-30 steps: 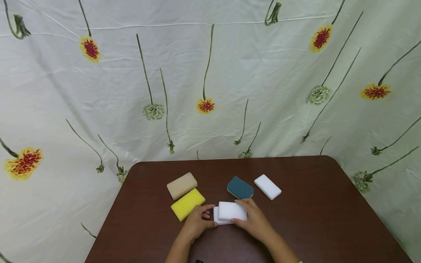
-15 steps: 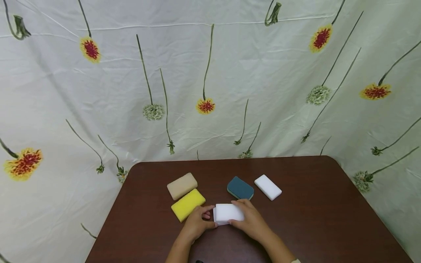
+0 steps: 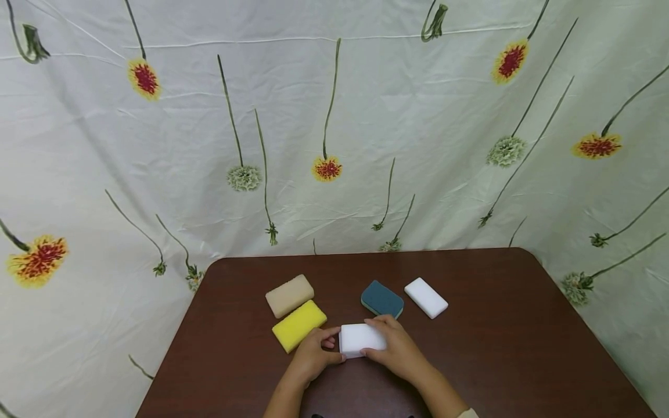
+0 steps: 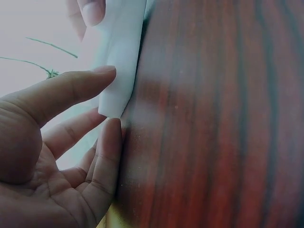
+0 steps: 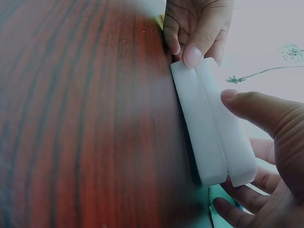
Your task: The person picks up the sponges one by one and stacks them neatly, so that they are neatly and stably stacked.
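Observation:
Two white block sponges lie stacked, one on the other, near the front of the table. My right hand (image 3: 399, 350) holds the upper white sponge (image 3: 359, 338), thumb on the near side and fingers on the far side. Beneath it, the lower white sponge (image 5: 198, 128) rests on the table; from the head it is almost wholly covered. At the left end of the stack, my left hand (image 3: 312, 355) pinches the lower sponge between thumb and fingers. In the right wrist view, a thin seam runs between the two blocks, and their ends sit nearly level.
A yellow sponge (image 3: 299, 326) lies just beyond my left hand, with a beige sponge (image 3: 290, 296) behind it. Past my right hand are a dark blue-green scouring sponge (image 3: 382, 299) and another white sponge (image 3: 425, 298). A flowered cloth (image 3: 292, 203) hangs behind the brown table (image 3: 491, 337).
My right hand has slid the upper white sponge left and slightly toward me, so it now covers the lower one. The left hand has stayed in place.

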`<move>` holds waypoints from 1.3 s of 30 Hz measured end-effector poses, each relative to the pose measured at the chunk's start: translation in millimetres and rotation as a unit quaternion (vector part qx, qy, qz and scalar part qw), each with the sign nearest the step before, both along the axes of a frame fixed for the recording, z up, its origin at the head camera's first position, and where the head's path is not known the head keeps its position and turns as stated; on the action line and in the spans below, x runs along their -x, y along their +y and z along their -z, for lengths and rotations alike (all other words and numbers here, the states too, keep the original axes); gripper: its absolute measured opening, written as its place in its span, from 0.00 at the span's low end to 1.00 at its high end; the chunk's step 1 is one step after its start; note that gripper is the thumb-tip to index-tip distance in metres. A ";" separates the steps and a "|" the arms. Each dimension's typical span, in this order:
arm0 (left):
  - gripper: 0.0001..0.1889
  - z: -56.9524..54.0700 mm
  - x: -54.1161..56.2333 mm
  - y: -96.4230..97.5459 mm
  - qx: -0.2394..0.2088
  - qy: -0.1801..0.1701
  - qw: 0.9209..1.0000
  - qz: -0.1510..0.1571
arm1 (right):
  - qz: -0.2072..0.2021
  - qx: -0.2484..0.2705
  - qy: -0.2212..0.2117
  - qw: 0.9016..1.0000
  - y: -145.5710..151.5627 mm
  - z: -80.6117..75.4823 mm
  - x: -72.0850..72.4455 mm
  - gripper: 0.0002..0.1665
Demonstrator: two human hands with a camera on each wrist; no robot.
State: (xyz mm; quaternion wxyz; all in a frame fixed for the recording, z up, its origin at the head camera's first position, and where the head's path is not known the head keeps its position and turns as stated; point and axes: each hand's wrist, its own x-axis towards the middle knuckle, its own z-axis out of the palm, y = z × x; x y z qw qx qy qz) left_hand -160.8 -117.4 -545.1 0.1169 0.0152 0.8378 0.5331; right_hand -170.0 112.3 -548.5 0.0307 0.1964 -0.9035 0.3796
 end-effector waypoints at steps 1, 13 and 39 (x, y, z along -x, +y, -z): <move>0.35 0.0 0.1 -0.1 0.000 0.003 1.000 0.001 | -0.001 -0.001 0.002 1.000 0.0 0.1 0.2 0.37; 0.36 2.2 0.7 0.0 -0.002 0.000 1.000 -0.001 | -0.010 0.011 0.027 1.000 -0.1 0.5 -0.5 0.36; 0.37 0.5 -0.8 -0.6 -0.015 -0.003 1.000 -0.002 | 0.005 0.039 -0.071 0.997 9.2 3.7 -4.5 0.48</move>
